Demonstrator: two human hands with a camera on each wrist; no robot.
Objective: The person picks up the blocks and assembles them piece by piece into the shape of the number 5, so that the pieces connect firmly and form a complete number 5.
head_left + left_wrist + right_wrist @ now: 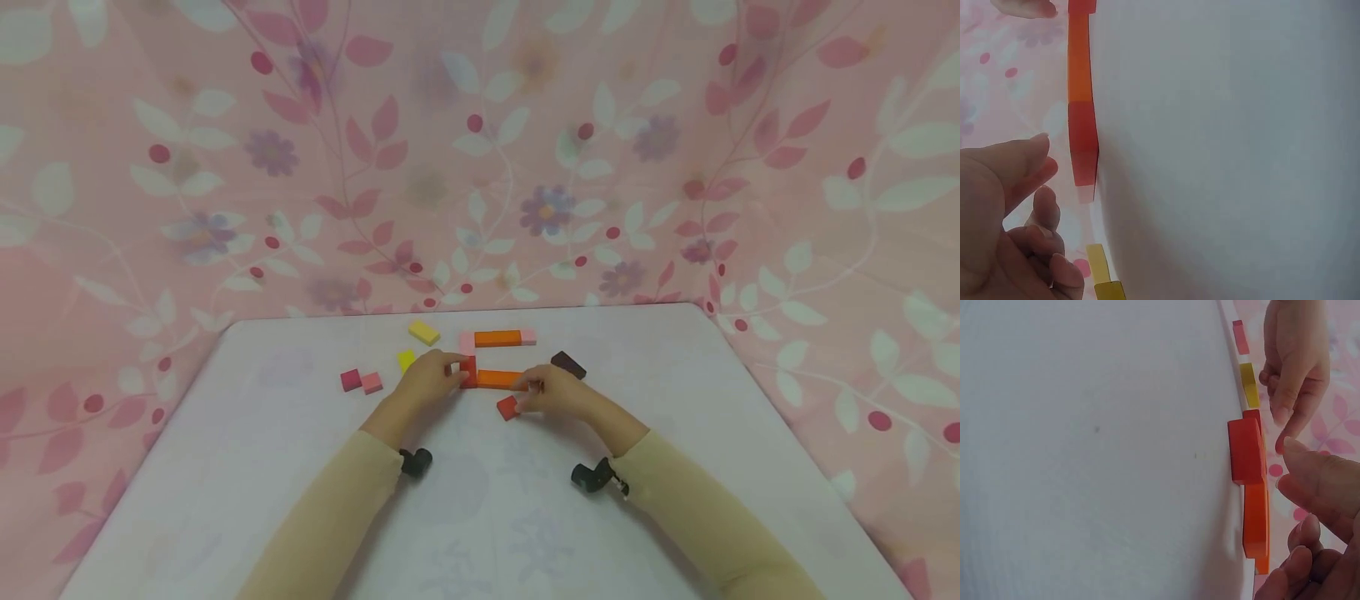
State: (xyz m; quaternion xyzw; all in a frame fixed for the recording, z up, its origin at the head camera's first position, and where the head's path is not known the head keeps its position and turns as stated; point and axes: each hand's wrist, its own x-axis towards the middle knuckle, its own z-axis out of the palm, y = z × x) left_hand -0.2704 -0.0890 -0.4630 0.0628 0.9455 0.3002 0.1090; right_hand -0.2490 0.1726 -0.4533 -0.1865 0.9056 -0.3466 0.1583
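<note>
My left hand (431,379) is over the left end of a red block (468,364), thumb and index finger stretched toward it. The left wrist view shows a gap between those fingertips and the red blocks (1083,127), with nothing between the fingers. Beside the red block lies a long orange block (498,380). Its right end is covered by my right hand (558,390), whose fingers are loosely bent. A loose red block (507,407) sits tilted close to that thumb. The right wrist view shows the right hand's fingertips apart from the red block (1246,451) and holding nothing.
Behind is a row with an orange block (497,338) and a pink block (528,337). Yellow blocks (424,332), a magenta block (351,380) and a pink block (372,383) lie left; a dark brown block (568,364) lies right. Floral cloth (480,167) hangs behind the white table (480,517).
</note>
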